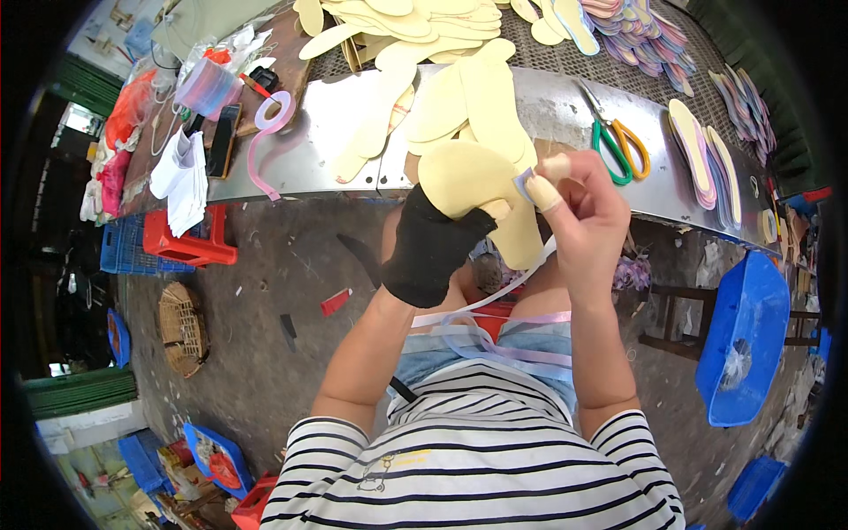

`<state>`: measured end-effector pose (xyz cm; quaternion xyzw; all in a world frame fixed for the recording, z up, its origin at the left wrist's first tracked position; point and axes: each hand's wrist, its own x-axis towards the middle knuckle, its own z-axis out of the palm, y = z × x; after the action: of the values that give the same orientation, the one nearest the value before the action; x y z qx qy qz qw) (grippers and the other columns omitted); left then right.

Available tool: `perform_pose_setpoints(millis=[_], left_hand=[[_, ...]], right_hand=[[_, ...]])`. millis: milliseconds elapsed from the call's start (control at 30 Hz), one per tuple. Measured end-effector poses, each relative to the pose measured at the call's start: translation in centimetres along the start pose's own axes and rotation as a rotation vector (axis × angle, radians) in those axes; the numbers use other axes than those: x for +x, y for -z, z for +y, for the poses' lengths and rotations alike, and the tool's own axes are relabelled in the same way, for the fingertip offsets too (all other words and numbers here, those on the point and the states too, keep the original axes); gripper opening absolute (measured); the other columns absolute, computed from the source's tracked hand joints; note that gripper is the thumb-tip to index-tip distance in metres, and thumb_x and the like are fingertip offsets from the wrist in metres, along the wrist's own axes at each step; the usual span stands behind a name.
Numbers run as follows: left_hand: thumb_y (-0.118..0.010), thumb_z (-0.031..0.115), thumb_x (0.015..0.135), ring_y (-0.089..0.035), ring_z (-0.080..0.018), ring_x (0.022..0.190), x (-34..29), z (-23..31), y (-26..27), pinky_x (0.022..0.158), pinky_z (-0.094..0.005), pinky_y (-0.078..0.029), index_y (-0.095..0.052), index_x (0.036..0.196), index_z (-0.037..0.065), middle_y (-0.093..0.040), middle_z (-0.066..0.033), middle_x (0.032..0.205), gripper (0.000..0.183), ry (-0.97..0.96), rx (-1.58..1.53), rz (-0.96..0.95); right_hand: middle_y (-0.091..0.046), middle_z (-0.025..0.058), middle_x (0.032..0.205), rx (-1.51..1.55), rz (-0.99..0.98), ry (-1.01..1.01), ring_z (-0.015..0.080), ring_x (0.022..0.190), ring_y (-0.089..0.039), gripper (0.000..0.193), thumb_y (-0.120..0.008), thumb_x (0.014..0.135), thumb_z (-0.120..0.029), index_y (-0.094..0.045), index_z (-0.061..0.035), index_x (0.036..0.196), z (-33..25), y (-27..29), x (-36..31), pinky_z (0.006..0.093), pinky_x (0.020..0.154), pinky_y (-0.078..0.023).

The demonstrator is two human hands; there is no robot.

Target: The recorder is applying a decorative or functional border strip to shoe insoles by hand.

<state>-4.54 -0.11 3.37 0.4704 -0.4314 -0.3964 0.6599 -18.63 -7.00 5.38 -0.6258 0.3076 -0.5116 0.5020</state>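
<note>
Head view: left hand (pixel 439 246), black-gloved, is closing around a pale yellow insole (pixel 466 175), thumb on top; right hand (pixel 579 208), bare with taped fingertips, is pinching a pale purple strip (pixel 524 184) at the insole's edge. Insole is sitting above the lap, in front of the bench (pixel 327 157). It's looking light, thin and bendy, probably not slippery; holding flat by the rim, thumb above, seems best. Counting: one insole in hand, maybe two overlapping, can't tell; one pair of scissors (pixel 609 125), one pink ribbon roll (pixel 290 107); yellow insole pile (pixel 424 26) is overlapping too much to count.
</note>
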Motion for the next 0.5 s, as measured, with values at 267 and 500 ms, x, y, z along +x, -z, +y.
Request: perform_pose_setpoints(millis=[267, 500], left_hand=[[-0.068, 0.007, 0.076, -0.058, -0.0137, 0.091, 1.3, 0.9, -0.3, 0.079, -0.028, -0.048, -0.057, 0.11, 0.002, -0.062, -0.0057, 0.102, 0.035, 0.044, 0.003, -0.046], [-0.063, 0.011, 0.078, -0.06, -0.0177, 0.093, 3.5, 2.2, 0.1, 0.081, -0.0304, -0.048, -0.061, 0.104, -0.001, -0.064, -0.0127, 0.102, 0.029, 0.019, -0.044, -0.103]], right_hand=[[-0.053, -0.0009, 0.081, 0.106, -0.279, -0.062, 0.002, 0.062, -0.044, 0.005, -0.058, 0.079, 0.0, -0.054, 0.0021, 0.082, 0.6, 0.2, 0.6, 0.0175, 0.053, -0.034], [-0.055, -0.0023, 0.073, 0.395, -0.328, -0.499, -0.0005, 0.052, -0.038, 0.012, -0.056, 0.089, -0.016, -0.058, -0.0048, 0.088, 0.7, 0.6, 1.0, 0.0163, 0.046, -0.029]])
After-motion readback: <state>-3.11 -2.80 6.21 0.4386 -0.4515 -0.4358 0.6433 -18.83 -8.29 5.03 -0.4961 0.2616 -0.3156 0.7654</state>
